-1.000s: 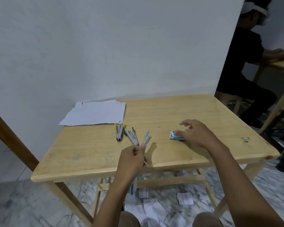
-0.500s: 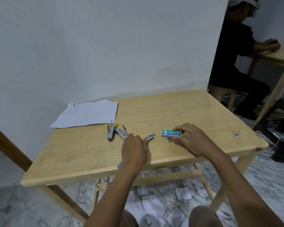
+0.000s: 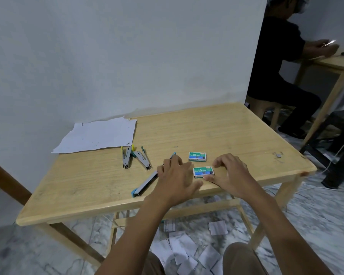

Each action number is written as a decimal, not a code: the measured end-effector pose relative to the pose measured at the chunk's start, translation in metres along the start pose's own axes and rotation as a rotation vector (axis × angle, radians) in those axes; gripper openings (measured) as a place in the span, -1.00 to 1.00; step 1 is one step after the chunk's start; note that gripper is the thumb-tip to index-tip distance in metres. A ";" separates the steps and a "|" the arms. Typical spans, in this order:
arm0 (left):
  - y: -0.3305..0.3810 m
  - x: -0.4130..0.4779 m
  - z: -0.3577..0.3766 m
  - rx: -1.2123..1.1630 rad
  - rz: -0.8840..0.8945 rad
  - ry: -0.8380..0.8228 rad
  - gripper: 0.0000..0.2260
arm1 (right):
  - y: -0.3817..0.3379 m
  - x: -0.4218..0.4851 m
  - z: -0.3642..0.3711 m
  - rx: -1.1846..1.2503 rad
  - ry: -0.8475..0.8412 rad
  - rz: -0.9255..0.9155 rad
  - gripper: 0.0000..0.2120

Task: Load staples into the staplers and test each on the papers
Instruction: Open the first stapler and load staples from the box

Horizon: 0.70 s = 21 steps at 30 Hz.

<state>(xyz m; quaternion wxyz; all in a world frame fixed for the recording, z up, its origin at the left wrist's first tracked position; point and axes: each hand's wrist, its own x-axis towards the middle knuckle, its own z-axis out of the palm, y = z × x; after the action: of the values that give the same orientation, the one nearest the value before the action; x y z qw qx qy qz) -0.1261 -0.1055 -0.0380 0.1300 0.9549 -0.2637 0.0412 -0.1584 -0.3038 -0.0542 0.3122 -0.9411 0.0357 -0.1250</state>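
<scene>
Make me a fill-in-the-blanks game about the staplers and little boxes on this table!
1. The yellow stapler, teal stapler and blue stapler make ___ staplers on the table.
2. The near staple box, pinched by the right hand, and the far staple box make ___ boxes.
3. The papers lie at the table's far ___ corner.
4. The stapler closest to the left hand is the ___ one.
Missing words: three; two; left; blue.
</scene>
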 end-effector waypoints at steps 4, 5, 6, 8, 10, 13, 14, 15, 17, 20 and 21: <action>0.004 0.007 0.002 -0.025 -0.013 -0.008 -0.62 | 0.002 0.001 0.000 -0.010 -0.038 0.011 -0.72; 0.003 0.009 0.003 -0.044 -0.019 -0.010 -0.62 | 0.002 0.001 0.000 -0.014 -0.043 0.014 -0.75; 0.002 0.010 0.004 -0.065 -0.026 -0.012 -0.62 | 0.002 0.001 -0.001 -0.018 -0.053 0.017 -0.77; 0.000 0.011 0.006 -0.108 -0.039 -0.013 -0.60 | 0.002 0.002 -0.004 -0.009 -0.091 0.024 -0.80; -0.002 0.010 0.006 -0.144 -0.046 -0.019 -0.59 | 0.002 0.004 -0.006 0.034 -0.105 0.025 -0.76; -0.002 0.009 0.006 -0.162 -0.039 -0.024 -0.57 | -0.001 0.005 -0.009 0.045 -0.126 0.003 -0.57; -0.002 0.009 0.006 -0.162 -0.030 -0.026 -0.57 | -0.002 0.005 -0.009 0.009 -0.151 -0.024 -0.56; -0.002 0.009 0.006 -0.164 -0.022 -0.027 -0.57 | -0.003 0.005 -0.009 -0.023 -0.171 -0.051 -0.59; -0.003 0.008 0.007 -0.175 -0.008 -0.019 -0.60 | -0.002 0.006 -0.011 -0.035 -0.190 -0.073 -0.68; -0.005 0.006 0.006 -0.192 -0.007 -0.025 -0.64 | 0.002 0.008 -0.018 -0.036 -0.223 -0.078 -0.68; -0.005 0.006 0.006 -0.203 -0.011 -0.027 -0.64 | 0.004 0.008 -0.021 -0.046 -0.233 -0.079 -0.67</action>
<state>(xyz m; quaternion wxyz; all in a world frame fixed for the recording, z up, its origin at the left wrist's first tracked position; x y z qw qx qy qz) -0.1186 -0.1060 -0.0436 0.2227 0.9388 -0.2629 0.0008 -0.1556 -0.3204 -0.0385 0.2873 -0.9569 -0.0349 -0.0263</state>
